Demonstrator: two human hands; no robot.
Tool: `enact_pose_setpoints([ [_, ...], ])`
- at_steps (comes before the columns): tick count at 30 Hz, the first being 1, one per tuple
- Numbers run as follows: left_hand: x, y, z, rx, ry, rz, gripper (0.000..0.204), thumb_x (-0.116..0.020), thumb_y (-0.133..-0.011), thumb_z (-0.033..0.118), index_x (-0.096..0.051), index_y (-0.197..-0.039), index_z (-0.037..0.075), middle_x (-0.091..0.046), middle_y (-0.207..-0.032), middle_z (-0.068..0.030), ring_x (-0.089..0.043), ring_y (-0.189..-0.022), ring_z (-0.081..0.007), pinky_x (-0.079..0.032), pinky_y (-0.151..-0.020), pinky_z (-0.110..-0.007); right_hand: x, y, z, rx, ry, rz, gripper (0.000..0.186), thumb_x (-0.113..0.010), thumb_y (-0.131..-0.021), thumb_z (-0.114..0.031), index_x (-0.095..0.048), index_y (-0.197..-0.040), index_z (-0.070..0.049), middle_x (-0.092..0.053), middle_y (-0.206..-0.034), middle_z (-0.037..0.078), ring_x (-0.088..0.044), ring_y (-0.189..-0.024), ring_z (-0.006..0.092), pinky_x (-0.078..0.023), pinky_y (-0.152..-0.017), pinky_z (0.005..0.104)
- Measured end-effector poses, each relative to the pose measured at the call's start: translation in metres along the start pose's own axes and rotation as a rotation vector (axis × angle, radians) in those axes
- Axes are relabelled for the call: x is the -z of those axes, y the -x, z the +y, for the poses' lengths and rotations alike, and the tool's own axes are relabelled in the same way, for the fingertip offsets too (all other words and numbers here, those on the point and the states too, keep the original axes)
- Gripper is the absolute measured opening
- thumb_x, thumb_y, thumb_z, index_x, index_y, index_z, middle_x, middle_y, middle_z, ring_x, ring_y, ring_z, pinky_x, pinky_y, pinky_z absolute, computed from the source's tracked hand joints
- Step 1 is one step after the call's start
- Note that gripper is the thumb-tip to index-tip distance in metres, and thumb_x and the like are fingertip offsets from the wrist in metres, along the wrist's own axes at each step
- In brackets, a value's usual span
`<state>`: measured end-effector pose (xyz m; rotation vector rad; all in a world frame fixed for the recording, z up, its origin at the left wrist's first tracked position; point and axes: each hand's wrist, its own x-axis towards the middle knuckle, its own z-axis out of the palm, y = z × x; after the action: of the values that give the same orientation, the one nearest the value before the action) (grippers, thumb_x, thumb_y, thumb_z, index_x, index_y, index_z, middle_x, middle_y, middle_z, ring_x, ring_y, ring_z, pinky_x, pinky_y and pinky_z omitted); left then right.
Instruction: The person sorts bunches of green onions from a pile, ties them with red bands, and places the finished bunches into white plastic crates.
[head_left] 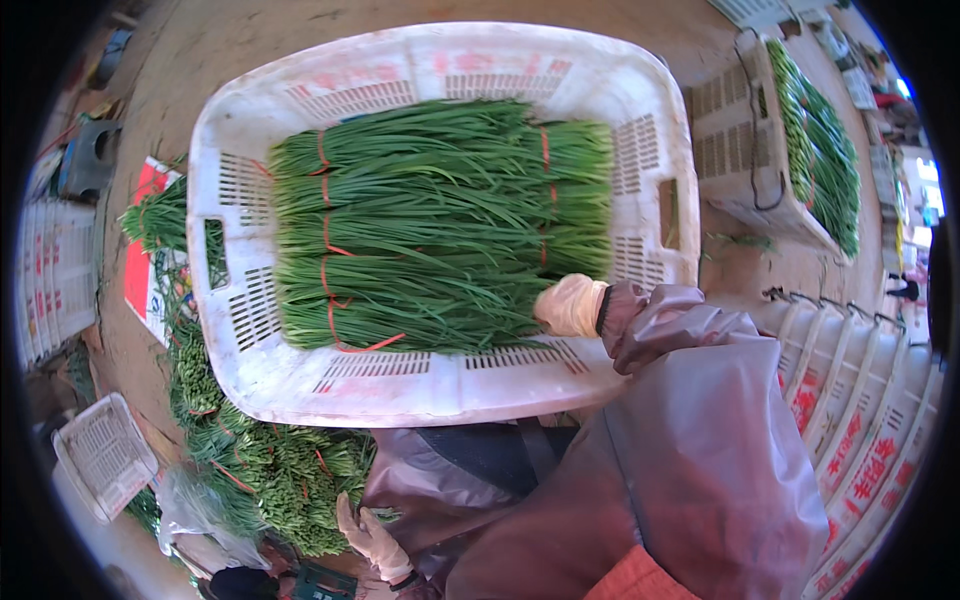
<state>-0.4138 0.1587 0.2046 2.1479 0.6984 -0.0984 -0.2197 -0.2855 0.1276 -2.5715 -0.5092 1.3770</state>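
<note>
Your right hand (570, 305), gloved and with its fingers curled together, rests on the near right corner of the layer of bundled green chive stalks (440, 225) lying flat inside the white plastic crate (440, 385); whether it pinches any stalks cannot be told, since the fingertips are hidden among the greens. Your left hand (372, 540), also gloved, hangs low beside the loose pile of bundles on the ground (270, 480), fingers loosely extended and holding nothing. The step in hand appears to be packing the crate: the layer fills most of the floor, with bare plastic showing at both ends. The next move likely calls for lifting another bundle from the ground pile with the left hand and laying it parallel to the rest, ties aligned. Count: one crate in work, one filled crate (800, 150) at the upper right, one stack of empty crates (850, 440) at the right, one small white basket (105, 455) at the lower left. Individual bundles in the crate cannot be counted; roughly two rows of red ties (325, 250) show.
</note>
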Motion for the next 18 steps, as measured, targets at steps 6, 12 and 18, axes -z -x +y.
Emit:
enact_pose_setpoints([
  [6, -0.006, 0.005, -0.009, -0.084, -0.105, 0.026, 0.038, -0.050, -0.090, 0.003, -0.047, -0.127, -0.006, -0.047, -0.132, -0.0182, -0.048, -0.119, -0.0284, -0.039, -0.101, -0.035, 0.161, -0.076, -0.047, 0.132, -0.085, 0.749, 0.033, -0.062, -0.078, -0.017, -0.060, -0.110, -0.010, -0.064, -0.090, 0.017, -0.063, -0.086, 0.0362, -0.052, -0.072, 0.0454],
  [12, -0.010, 0.004, -0.015, -0.073, -0.166, 0.086, 0.037, -0.052, -0.087, 0.003, -0.051, -0.123, -0.005, -0.050, -0.128, -0.0187, -0.049, -0.119, -0.0311, -0.037, -0.103, -0.038, 0.231, -0.258, -0.063, -0.029, 0.096, 0.881, 0.050, -0.062, -0.077, -0.013, -0.049, -0.126, -0.007, -0.061, -0.105, 0.015, -0.060, -0.101, 0.0335, -0.050, -0.083, 0.0426],
  [18, -0.013, -0.006, -0.022, -0.066, -0.292, 0.072, 0.033, -0.054, -0.088, 0.010, -0.057, -0.117, -0.004, -0.053, -0.124, -0.0199, -0.050, -0.116, -0.0338, -0.037, -0.102, -0.041, 0.235, -0.328, -0.076, -0.075, 0.186, 0.764, 0.048, -0.068, -0.069, -0.016, -0.053, -0.111, 0.001, -0.063, -0.100, 0.019, -0.063, -0.098, 0.0308, -0.051, -0.079, 0.0402],
])
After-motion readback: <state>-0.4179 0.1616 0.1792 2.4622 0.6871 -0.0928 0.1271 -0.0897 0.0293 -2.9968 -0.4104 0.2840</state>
